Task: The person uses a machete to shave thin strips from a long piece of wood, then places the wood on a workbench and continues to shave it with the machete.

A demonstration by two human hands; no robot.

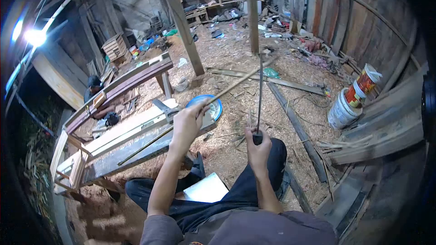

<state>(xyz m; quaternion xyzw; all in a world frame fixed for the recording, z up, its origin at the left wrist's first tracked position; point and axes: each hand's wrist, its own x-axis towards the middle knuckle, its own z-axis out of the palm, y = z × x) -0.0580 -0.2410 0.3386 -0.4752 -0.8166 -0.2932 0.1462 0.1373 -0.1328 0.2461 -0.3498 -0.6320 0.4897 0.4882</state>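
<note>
My left hand [187, 120] is closed around a long thin wooden stick [234, 85], which slants from over the bench at lower left up to the right. Upright in my right hand [259, 147] stands a long thin dark rod with a black handle [257, 138]; my fingers wrap that handle. The rod [260, 100] overlaps the stick near their upper ends in this view. Close beyond my left hand, a blue-rimmed basin [219, 109] is on the ground. A white flat panel [206, 189] lies between my legs.
A wooden bench [102, 165] with planks stands at the left. Long timbers [299, 127] lie on the shaving-covered ground ahead. Stacked buckets [344, 111] stand at the right, near the plank wall. Posts [252, 13] rise ahead, and a bright lamp [35, 37] shines at upper left.
</note>
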